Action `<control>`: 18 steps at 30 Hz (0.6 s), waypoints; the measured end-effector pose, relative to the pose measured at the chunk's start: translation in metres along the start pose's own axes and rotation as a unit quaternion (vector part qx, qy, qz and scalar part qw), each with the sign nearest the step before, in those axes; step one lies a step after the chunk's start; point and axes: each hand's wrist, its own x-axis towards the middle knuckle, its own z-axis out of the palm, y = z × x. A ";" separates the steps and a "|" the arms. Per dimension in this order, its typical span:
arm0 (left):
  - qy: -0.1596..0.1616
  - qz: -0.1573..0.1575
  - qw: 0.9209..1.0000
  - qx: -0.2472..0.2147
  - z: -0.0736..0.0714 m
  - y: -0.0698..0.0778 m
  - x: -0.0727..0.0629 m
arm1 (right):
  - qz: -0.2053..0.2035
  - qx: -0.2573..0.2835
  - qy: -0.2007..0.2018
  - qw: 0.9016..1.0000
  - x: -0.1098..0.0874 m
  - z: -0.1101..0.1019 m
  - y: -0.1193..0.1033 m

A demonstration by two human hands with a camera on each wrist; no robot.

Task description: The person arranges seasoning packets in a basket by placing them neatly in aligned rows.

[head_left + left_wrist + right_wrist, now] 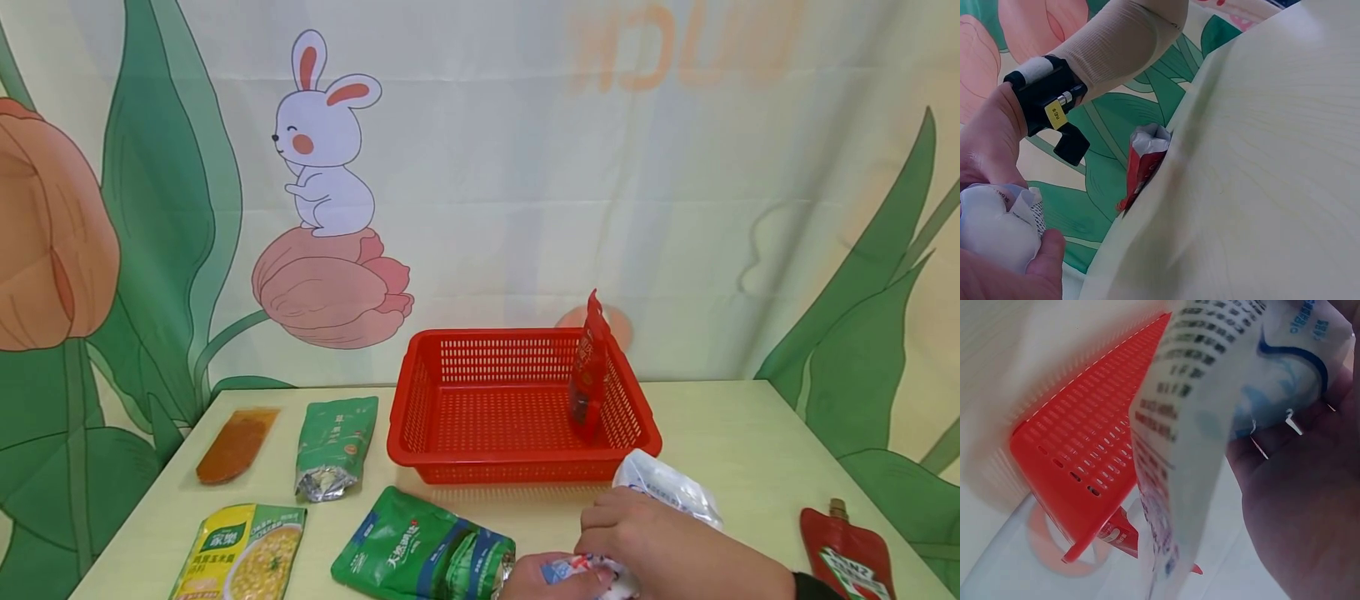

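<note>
A white plastic packet with blue print [670, 486] is held between both hands at the front of the table, right of centre. The right hand [637, 533] grips it from above with bent fingers, hiding its middle. Lower down, the left hand [551, 579] pinches the packet's near end, its thumb lying over the print. In the left wrist view, the bulging white packet [997, 228] sits between the left thumb [1047, 262] and the other hand [988, 144]. Small dark text covers the packet [1191, 419] in the right wrist view, with the right hand's fingers against it.
A red basket [495, 457] behind the hands contains an upright red packet [590, 371]. To the left lie a green pouch [420, 542], a green foil-ended bag [337, 446], a yellow soup packet [240, 554] and a brown sauce sachet [236, 446]. A ketchup pouch [847, 550] lies far right.
</note>
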 end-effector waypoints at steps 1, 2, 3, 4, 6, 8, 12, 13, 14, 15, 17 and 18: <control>0.000 -0.002 1.000 0.003 0.000 -0.001 0.000 | 0.004 0.007 0.000 1.000 0.000 0.000 0.000; -0.001 -0.004 1.000 0.007 -0.001 -0.001 0.001 | 0.009 0.011 -0.001 1.000 0.000 0.001 0.000; -0.002 -0.008 1.000 0.012 -0.001 -0.002 0.002 | 0.014 0.014 -0.001 1.000 -0.001 0.001 -0.001; -0.003 -0.009 1.000 0.017 -0.002 -0.002 0.002 | 0.017 0.016 0.000 1.000 -0.001 0.001 -0.001; 0.002 -0.018 0.999 0.028 -0.001 -0.001 0.004 | 0.021 0.021 0.002 1.000 -0.002 0.001 -0.001; 0.015 -0.031 0.999 0.039 0.000 0.000 0.005 | 0.022 0.033 0.007 0.999 -0.002 0.001 -0.001; 0.043 -0.059 0.995 0.067 0.002 0.005 0.006 | 0.015 0.053 0.022 0.998 -0.004 0.001 0.000; 0.045 -0.057 0.995 0.069 0.002 0.006 0.006 | 0.018 0.057 0.025 0.998 -0.004 0.001 0.000; 0.046 -0.056 0.995 0.072 0.001 0.007 0.006 | 0.019 0.057 0.028 0.998 -0.004 0.001 0.000; 0.047 -0.050 0.995 0.070 0.001 0.008 0.006 | 0.023 0.059 0.029 0.998 -0.005 0.001 0.001; 0.046 -0.033 0.997 0.061 -0.001 0.009 0.005 | 0.028 0.054 0.032 0.998 -0.006 0.001 0.001; 0.045 -0.024 0.997 0.056 -0.002 0.010 0.004 | 0.030 0.053 0.033 0.998 -0.006 0.001 0.001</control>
